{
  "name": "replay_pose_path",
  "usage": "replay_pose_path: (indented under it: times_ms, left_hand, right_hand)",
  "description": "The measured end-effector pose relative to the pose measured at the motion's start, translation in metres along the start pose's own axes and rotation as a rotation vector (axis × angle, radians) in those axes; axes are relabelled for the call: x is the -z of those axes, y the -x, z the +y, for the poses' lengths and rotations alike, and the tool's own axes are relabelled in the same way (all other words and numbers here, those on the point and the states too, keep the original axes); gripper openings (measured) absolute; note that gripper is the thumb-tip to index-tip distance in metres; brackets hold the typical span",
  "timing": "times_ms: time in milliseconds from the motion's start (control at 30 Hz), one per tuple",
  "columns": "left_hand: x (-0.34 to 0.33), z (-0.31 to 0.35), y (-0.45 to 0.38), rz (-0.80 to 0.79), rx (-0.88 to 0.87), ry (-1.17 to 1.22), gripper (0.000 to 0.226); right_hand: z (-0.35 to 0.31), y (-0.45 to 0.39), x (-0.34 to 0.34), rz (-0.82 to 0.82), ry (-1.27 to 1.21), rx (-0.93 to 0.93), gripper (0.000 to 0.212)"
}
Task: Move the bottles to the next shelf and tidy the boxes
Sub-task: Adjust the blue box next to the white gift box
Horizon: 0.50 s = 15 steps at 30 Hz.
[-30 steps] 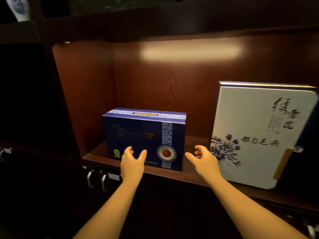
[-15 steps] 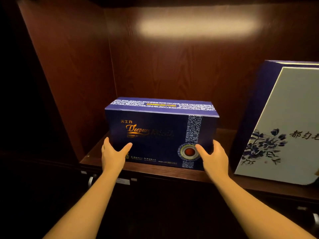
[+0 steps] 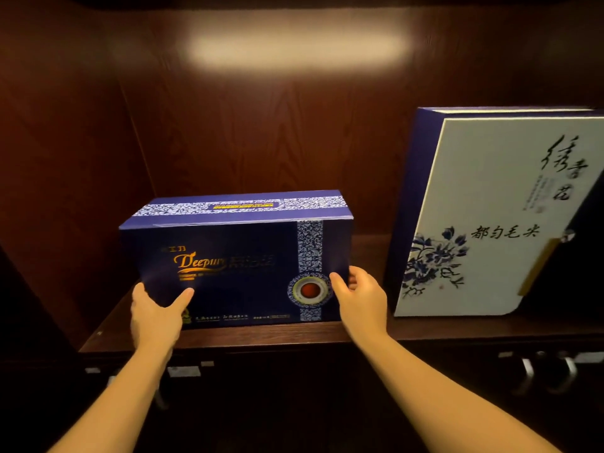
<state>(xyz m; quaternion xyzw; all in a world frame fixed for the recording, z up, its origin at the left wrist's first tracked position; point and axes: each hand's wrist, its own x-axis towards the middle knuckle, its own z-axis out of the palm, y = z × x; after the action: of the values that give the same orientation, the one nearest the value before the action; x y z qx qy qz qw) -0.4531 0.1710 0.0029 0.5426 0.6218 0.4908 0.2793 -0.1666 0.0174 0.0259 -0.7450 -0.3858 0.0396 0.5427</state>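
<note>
Gripping the dark blue box [image 3: 235, 259] at both lower corners, the left hand [image 3: 153, 315] and right hand [image 3: 362, 299] have closed in from open air a second ago; tidying is starting. Between them it rests on the shelf [image 3: 327, 335]. Beyond the right hand stands a white box [image 3: 483, 217].
</note>
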Motion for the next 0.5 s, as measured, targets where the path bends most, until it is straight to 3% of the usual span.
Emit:
replay_pose_path:
  times_ms: [200, 500]
  left_hand:
    - [-0.006, 0.006, 0.008, -0.014, -0.004, 0.002, 0.096]
    - [-0.041, 0.028, 0.036, -0.06, -0.061, 0.009, 0.085]
  right_hand:
    - [0.002, -0.004, 0.009, 0.012, 0.005, -0.032, 0.033]
    - [0.023, -0.01, 0.045, 0.099, 0.105, -0.098, 0.048]
